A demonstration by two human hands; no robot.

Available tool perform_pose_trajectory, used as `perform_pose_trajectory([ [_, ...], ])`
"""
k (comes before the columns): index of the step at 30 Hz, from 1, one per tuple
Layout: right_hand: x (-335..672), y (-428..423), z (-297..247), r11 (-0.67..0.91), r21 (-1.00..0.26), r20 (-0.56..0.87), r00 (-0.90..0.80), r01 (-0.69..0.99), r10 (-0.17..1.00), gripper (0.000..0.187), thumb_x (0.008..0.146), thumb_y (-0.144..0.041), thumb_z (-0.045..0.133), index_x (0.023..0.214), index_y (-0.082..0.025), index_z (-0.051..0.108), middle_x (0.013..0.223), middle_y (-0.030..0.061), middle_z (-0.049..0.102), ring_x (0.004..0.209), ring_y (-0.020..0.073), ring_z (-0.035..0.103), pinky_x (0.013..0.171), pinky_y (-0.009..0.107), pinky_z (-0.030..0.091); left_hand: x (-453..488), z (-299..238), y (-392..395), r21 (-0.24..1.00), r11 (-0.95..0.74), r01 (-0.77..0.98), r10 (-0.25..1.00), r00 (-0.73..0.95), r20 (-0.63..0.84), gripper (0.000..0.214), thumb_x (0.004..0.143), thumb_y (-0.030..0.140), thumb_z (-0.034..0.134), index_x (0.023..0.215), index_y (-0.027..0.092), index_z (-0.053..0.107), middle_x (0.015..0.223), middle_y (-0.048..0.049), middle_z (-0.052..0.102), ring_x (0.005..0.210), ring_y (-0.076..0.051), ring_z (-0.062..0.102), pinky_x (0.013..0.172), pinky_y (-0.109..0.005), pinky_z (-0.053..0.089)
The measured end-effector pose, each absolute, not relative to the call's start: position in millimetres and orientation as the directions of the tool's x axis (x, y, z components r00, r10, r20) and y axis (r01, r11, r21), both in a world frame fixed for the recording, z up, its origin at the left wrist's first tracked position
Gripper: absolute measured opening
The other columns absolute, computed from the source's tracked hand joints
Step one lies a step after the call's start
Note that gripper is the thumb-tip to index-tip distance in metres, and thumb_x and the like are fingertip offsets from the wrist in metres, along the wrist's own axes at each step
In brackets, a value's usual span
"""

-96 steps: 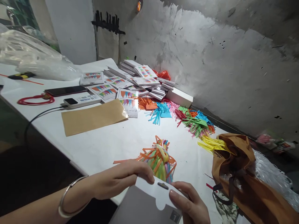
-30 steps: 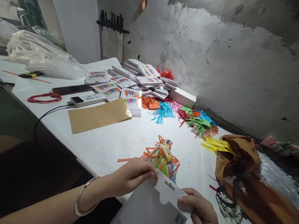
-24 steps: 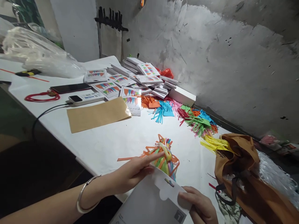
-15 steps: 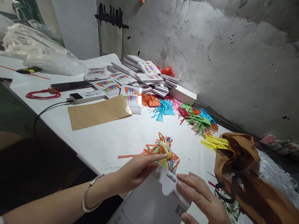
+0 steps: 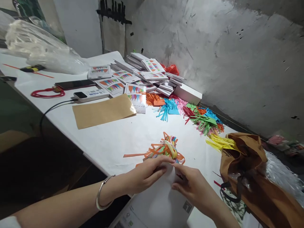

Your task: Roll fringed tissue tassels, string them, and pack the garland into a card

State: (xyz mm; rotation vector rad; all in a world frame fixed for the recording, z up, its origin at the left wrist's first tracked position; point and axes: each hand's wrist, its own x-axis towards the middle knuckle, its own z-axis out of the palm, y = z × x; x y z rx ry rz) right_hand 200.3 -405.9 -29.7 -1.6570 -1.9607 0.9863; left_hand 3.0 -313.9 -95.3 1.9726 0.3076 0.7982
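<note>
Left hand (image 5: pixel 147 174) and right hand (image 5: pixel 194 186) pinch top edge of white box (image 5: pixel 163 202), its body below both. Best pressed evenly, lightly, lest edge crease; tassel bundle (image 5: pixel 174 153) just beyond hands.

White box (image 5: pixel 155 204), lower end out of frame, top partly behind fingers (image 5: pixel 184 172).

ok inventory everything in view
Wall: one, grey, back
Table: one, white, beneath
Hang-tab box: one, white, front
Paper-strip bundle: one, multicoloured, beyond box
Picture boxes: many, white, back
Tassels: several, mixed, along wall
Sheet: one, tan, left
Phone: one, black, left
Cabled device: one, white, left
Cord: one, red, left
Tool: one, yellow-black, left
Plastic bags: some, clear, left
Fabric bag: one, brown, right
Bangle: one, silver, lower left
Left hand: one, at box
Right hand: one, at box
</note>
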Motion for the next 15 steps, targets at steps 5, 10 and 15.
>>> perform_pose_trajectory([
  [5, 197.8, -407.9, -24.4, -0.030, -0.644, -0.206, -0.136, 0.765, 0.969, 0.030, 0.080, -0.005, 0.064, 0.105, -0.022, 0.061, 0.089, -0.0033, 0.067, 0.080, 0.0134, 0.058, 0.069, 0.022, 0.039, 5.4, -97.9, -314.3, 0.869, -0.486, -0.094, 0.525, 0.763, 0.376, 0.028, 0.103, 0.030, 0.045, 0.127, 0.023, 0.056, 0.097, -0.0049, 0.067, 0.083, -0.020, 0.060, 0.075, -0.029, 0.049],
  [10, 204.3, -403.7, -27.1, -0.065, -0.741, -0.232, -0.165, 0.668, 0.958, 0.017, 0.081, -0.010, 0.063, 0.091, -0.021, 0.056, 0.076, -0.0069, 0.057, 0.070, 0.0107, 0.049, 0.062, 0.021, 0.033, 4.8, -101.1, -312.4, 0.916, -0.382, -0.120, 0.470, 0.829, 0.304, 0.046, 0.092, 0.026, 0.063, 0.136, 0.025, 0.047, 0.097, -0.0040, 0.066, 0.077, -0.018, 0.060, 0.065, -0.026, 0.048],
  [15, 214.6, -396.3, -31.3, -0.080, -0.783, -0.258, -0.205, 0.617, 0.944, 0.010, 0.082, -0.015, 0.061, 0.090, -0.020, 0.057, 0.077, -0.0056, 0.055, 0.069, 0.0111, 0.045, 0.061, 0.022, 0.032, 7.8, -106.5, -311.9, 0.942, -0.329, -0.073, 0.501, 0.832, 0.239, 0.058, 0.083, 0.016, 0.065, 0.136, 0.028, 0.044, 0.113, -0.0044, 0.062, 0.084, -0.017, 0.060, 0.065, -0.024, 0.047],
])
